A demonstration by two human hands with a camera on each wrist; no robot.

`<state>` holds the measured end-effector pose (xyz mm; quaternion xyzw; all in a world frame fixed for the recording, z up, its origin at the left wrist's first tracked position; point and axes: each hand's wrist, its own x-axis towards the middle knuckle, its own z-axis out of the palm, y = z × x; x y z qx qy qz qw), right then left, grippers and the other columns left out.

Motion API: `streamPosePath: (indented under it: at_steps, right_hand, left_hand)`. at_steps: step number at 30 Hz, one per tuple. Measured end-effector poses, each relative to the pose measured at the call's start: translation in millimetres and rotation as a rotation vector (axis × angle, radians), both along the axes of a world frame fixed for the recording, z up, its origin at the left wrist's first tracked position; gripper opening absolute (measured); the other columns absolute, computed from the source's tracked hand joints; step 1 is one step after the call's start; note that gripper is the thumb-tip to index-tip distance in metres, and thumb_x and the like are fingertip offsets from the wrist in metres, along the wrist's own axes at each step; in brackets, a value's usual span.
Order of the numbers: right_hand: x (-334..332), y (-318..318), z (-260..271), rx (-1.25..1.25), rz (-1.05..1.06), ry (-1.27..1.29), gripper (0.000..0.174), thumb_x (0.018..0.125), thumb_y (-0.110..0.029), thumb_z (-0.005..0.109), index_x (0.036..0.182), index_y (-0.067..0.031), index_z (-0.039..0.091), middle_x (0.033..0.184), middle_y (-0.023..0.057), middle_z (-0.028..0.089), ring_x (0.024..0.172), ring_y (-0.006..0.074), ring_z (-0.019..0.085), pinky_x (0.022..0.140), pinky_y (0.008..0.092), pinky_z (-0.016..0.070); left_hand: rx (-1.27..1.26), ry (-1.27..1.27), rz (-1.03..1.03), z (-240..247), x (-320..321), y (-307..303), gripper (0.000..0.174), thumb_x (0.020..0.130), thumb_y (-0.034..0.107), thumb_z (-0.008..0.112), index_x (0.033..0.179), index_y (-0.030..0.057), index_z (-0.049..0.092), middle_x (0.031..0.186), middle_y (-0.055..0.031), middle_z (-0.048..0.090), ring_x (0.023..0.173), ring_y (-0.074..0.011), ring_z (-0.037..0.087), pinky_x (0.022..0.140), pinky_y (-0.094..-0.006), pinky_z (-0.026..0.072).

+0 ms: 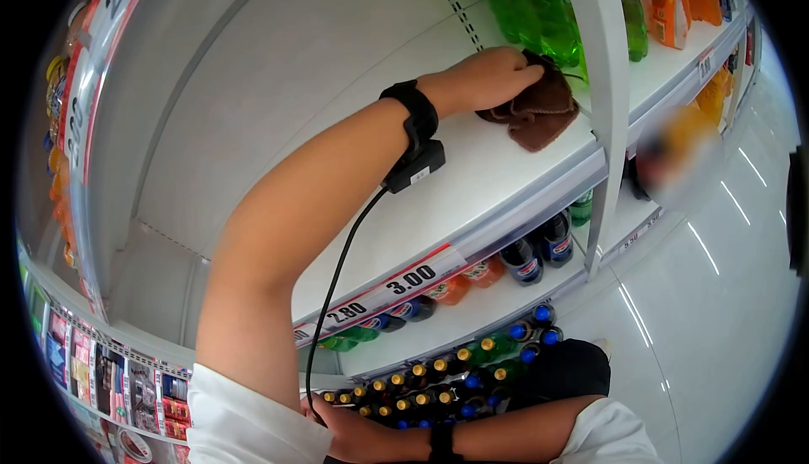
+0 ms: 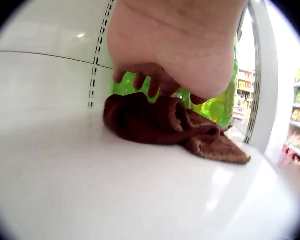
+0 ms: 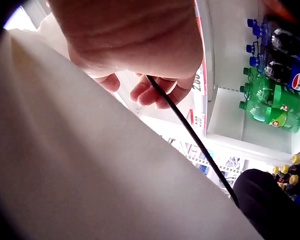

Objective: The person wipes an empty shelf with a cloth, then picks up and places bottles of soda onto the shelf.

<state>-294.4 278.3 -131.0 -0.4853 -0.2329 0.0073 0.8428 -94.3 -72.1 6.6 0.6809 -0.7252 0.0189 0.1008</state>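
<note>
Right hand (image 1: pixel 362 439) is held low against the white shirt (image 1: pixel 244 426), fingers (image 3: pixel 155 92) loosely curled together; whether the cable (image 1: pixel 337 270) is gripped cannot be told. Left hand (image 1: pixel 484 76) is set on the cloth (image 1: pixel 539 114), fingers curled into it. Cloth lies bunched on the shelf (image 1: pixel 472 186), just beside the green bottles (image 1: pixel 539 9).

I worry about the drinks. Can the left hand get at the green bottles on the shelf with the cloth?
Probably yes. The left hand grips the brown cloth on the shelf, the green bottles stand just behind it, and nothing lies between them.
</note>
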Motion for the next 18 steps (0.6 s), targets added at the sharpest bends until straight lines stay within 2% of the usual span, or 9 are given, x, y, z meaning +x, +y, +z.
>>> streamPosePath:
  at_steps: [2, 3, 4, 6, 10, 12, 14, 17, 18]
  right_hand:
    - [0.3, 0.4, -2.3, 0.052, -0.061, 0.023, 0.044, 0.082, -0.029, 0.071, 0.108, -0.0027, 0.048, 0.092, 0.0158, 0.065, 0.085, 0.0256, 0.064, 0.075, 0.0373, 0.0493]
    - [1.7, 1.9, -5.9, -0.016, -0.012, -0.015, 0.042, 0.082, -0.028, 0.071, 0.106, -0.0024, 0.048, 0.091, 0.0146, 0.065, 0.083, 0.0251, 0.063, 0.074, 0.0373, 0.0488]
    - [3.4, 0.1, -5.5, -0.087, 0.036, -0.054, 0.040, 0.083, -0.028, 0.070, 0.103, -0.0021, 0.048, 0.090, 0.0134, 0.064, 0.082, 0.0246, 0.062, 0.074, 0.0374, 0.0484]
    - [2.2, -8.1, -0.8, -0.109, 0.078, -0.107, 0.037, 0.083, -0.028, 0.069, 0.099, -0.0025, 0.049, 0.087, 0.0125, 0.062, 0.079, 0.0248, 0.061, 0.071, 0.0380, 0.0478]
    - [0.0, -17.7, 2.4, -0.228, 0.152, -0.202, 0.031, 0.084, -0.029, 0.068, 0.090, -0.0039, 0.050, 0.080, 0.0105, 0.059, 0.072, 0.0252, 0.058, 0.067, 0.0386, 0.0460]
    - [-0.1, -16.2, 0.4, -0.248, 0.140, -0.200, 0.031, 0.085, -0.028, 0.068, 0.091, -0.0036, 0.049, 0.079, 0.0103, 0.059, 0.071, 0.0249, 0.058, 0.067, 0.0383, 0.0459]
    - [-0.1, -17.8, -0.3, -0.268, 0.122, -0.191, 0.031, 0.085, -0.028, 0.068, 0.091, -0.0033, 0.049, 0.078, 0.0100, 0.059, 0.070, 0.0245, 0.057, 0.066, 0.0379, 0.0457]
    - [0.5, -11.3, -3.5, -0.231, 0.228, -0.100, 0.030, 0.087, -0.026, 0.067, 0.093, -0.0027, 0.048, 0.079, 0.0098, 0.059, 0.071, 0.0234, 0.058, 0.067, 0.0365, 0.0462]
    - [5.2, 14.1, -22.7, -0.156, 0.097, -0.165, 0.031, 0.087, -0.025, 0.067, 0.097, -0.0017, 0.048, 0.080, 0.0099, 0.060, 0.073, 0.0227, 0.059, 0.067, 0.0360, 0.0465]
  left_hand:
    - [0.275, 0.093, 0.165, 5.3, -22.5, 5.5, 0.033, 0.091, 0.030, 0.059, 0.079, -0.0017, 0.062, 0.094, -0.0179, 0.065, 0.092, -0.0315, 0.062, 0.079, -0.0394, 0.0495]
    - [0.197, -0.017, 0.087, 3.2, -31.8, 16.9, 0.033, 0.090, 0.031, 0.060, 0.080, -0.0003, 0.059, 0.086, -0.0160, 0.065, 0.078, -0.0301, 0.063, 0.068, -0.0393, 0.0500]
    - [0.200, -0.020, 0.086, -0.3, -36.1, 23.6, 0.033, 0.090, 0.031, 0.060, 0.080, -0.0003, 0.059, 0.086, -0.0160, 0.065, 0.078, -0.0301, 0.063, 0.068, -0.0393, 0.0500]
    - [0.080, -0.001, -0.187, -5.3, -41.2, 35.8, 0.033, 0.093, 0.032, 0.057, 0.100, 0.0002, 0.061, 0.097, -0.0180, 0.063, 0.092, -0.0317, 0.061, 0.080, -0.0404, 0.0492]
    - [0.002, -0.064, -0.297, -27.1, -40.0, 52.9, 0.042, 0.098, 0.030, 0.048, 0.125, -0.0008, 0.053, 0.117, -0.0224, 0.054, 0.111, -0.0350, 0.052, 0.096, -0.0414, 0.0423]
    - [0.043, -0.149, -0.335, -35.4, -37.9, 56.5, 0.049, 0.101, 0.029, 0.039, 0.137, -0.0043, 0.042, 0.134, -0.0258, 0.040, 0.125, -0.0389, 0.039, 0.106, -0.0418, 0.0330]
    - [-0.007, -0.199, -0.373, -37.3, -32.3, 54.9, 0.049, 0.102, 0.030, 0.034, 0.131, -0.0081, 0.044, 0.131, -0.0260, 0.040, 0.122, -0.0392, 0.040, 0.104, -0.0426, 0.0341]
    - [-0.073, -0.471, -0.456, -34.7, -11.4, 45.5, 0.041, 0.096, 0.023, 0.046, 0.124, -0.0054, 0.049, 0.124, -0.0245, 0.044, 0.115, -0.0386, 0.043, 0.102, -0.0445, 0.0355]
    - [-0.054, -0.569, -0.491, -35.5, 0.8, 39.5, 0.039, 0.091, 0.018, 0.052, 0.122, -0.0041, 0.050, 0.121, -0.0234, 0.046, 0.113, -0.0379, 0.044, 0.100, -0.0451, 0.0361]
